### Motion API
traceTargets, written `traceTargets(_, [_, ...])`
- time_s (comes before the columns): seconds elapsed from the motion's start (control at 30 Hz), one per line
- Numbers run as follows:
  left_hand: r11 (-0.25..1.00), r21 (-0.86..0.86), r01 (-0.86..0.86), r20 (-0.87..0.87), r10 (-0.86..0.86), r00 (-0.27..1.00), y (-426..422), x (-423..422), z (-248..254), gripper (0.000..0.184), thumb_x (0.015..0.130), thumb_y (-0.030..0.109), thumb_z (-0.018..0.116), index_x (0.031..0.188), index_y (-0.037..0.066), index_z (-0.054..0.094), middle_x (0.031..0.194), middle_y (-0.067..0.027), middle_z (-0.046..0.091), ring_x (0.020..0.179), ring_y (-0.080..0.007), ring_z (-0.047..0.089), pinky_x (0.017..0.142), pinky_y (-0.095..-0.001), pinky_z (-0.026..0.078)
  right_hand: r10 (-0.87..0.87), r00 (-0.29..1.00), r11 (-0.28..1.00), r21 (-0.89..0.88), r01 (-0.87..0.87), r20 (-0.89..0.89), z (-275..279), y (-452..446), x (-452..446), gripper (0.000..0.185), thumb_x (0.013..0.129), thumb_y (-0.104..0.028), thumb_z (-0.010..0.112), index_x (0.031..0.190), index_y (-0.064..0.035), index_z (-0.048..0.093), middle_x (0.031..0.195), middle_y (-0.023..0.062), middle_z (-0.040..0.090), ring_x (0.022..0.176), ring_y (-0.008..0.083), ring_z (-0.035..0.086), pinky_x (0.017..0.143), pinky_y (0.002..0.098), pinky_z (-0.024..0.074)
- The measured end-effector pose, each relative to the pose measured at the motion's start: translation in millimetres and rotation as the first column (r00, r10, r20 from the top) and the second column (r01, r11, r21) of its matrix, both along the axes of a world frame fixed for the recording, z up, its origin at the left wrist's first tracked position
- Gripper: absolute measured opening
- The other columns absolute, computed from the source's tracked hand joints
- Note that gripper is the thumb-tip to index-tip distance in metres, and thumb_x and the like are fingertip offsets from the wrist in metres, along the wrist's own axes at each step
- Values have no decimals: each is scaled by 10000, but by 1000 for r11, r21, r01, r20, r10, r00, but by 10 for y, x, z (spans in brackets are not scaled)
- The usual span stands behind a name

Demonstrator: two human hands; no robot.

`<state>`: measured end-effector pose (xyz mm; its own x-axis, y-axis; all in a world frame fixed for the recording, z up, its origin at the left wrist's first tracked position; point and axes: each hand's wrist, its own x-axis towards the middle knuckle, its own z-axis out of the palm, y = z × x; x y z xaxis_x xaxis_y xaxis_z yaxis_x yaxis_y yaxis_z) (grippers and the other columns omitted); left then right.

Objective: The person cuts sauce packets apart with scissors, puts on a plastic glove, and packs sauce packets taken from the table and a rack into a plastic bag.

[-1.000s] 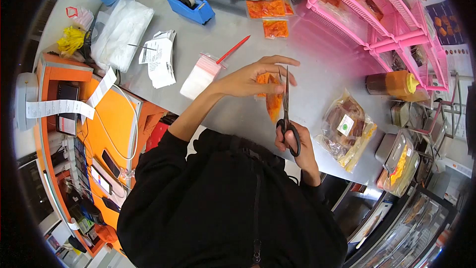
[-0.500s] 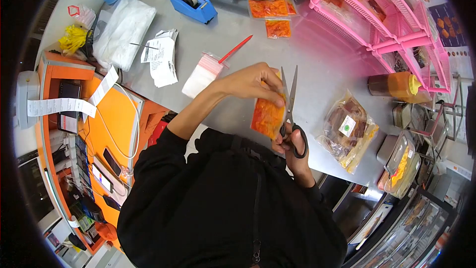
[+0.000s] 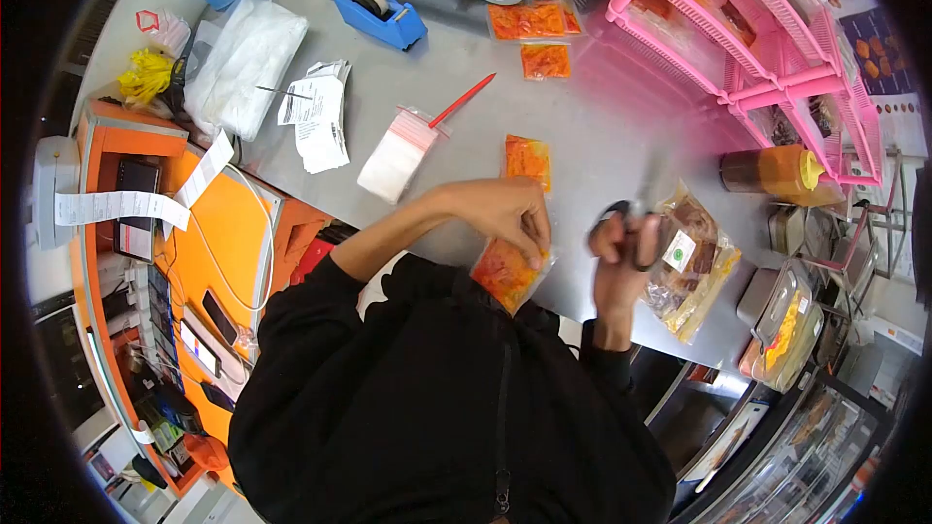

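Observation:
My left hand (image 3: 500,213) pinches the upper edge of a clear packet of orange-red food (image 3: 505,274), which hangs close to my body at the table's near edge. Just beyond that hand, a similar packet (image 3: 527,161) lies on the metal table. My right hand (image 3: 623,257) is wrapped round the black handles of the scissors (image 3: 641,204), whose blades are smeared by motion and point away from me. Beside it on the right lies a large clear bag of brown and yellow food (image 3: 691,257) with a white label.
Small plastic bags (image 3: 398,154) and a red pen (image 3: 464,100) lie left of centre, near papers (image 3: 320,126) and a blue tape dispenser (image 3: 381,15). Two orange packets (image 3: 533,18) (image 3: 546,61) lie farther back. A pink rack (image 3: 670,34) and sauce bottle (image 3: 772,173) stand right.
My left hand has drawn the packet nearer my body, uncovering the packet on the table. My right hand has moved right with the scissors, away from the held packet.

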<state>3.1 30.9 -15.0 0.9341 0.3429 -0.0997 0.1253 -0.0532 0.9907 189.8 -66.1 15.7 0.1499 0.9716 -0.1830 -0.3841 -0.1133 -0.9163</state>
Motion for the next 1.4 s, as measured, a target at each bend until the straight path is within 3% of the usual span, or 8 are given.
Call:
traceTargets(0.17, [950,289,-119,-146,167,975,273,-44,-33,309,746,352,714,785,46,704,672,-54,674,677,-167,637,1059,-465,242,-54,997,995,92,49,51,50,55,314,361,942,-456,471,787,-134,420,672,-7,397,497,72,319,497,239,260])
traceTargets(0.27, [886,457,76,-463,164,871,447,47,96,400,757,425,684,967,85,678,923,-72,688,823,-215,646,1076,-554,171,-13,1000,999,37,13,-5,-71,36,308,352,938,-445,488,791,-134,415,679,2,415,498,80,330,488,236,260])
traceTargets(0.37, [296,942,-158,-16,511,860,536,67,-606,575,751,481,673,1198,138,560,1238,-80,560,983,-260,615,1040,-632,164,-30,998,999,-20,31,59,-152,24,270,376,935,-467,480,781,-131,412,677,-7,408,500,76,321,500,239,266])
traceTargets(0.47, [509,846,-160,-223,610,761,882,118,-654,675,765,501,654,1305,150,449,1397,-102,395,1087,-337,564,1013,-581,295,-33,998,999,-15,33,49,-151,2,279,394,934,-476,476,772,-123,412,676,-11,404,506,75,322,513,243,274])
traceTargets(0.57, [550,733,-400,-308,793,525,1308,173,-792,705,785,490,641,1306,70,420,1338,-175,437,1113,-370,544,922,-507,430,-22,998,999,-36,24,54,-213,-27,341,398,938,-471,470,767,-116,415,678,-9,405,517,76,331,521,244,281])
traceTargets(0.87, [281,574,-769,-256,954,157,1787,422,-1105,654,772,308,689,1240,-6,358,1175,-220,538,1058,-376,552,863,-465,461,-40,999,994,-101,43,32,-286,-25,298,373,938,-447,486,796,-105,438,684,-4,425,512,78,339,500,240,271])
traceTargets(1.17, [210,185,-960,70,972,226,1934,518,-1126,495,736,-15,619,1199,70,466,963,-96,582,823,-159,596,717,-312,491,57,975,994,-108,-34,216,-233,33,251,479,934,-514,432,711,-91,429,591,-7,375,508,75,331,499,238,227])
traceTargets(1.4, [726,-85,-682,5,685,728,1611,91,-617,582,770,-59,528,1327,93,451,1222,-121,539,1059,-170,552,884,-287,443,227,930,963,-208,-170,290,-429,-101,321,482,924,-519,456,722,-81,457,574,-13,391,541,76,367,509,242,262])
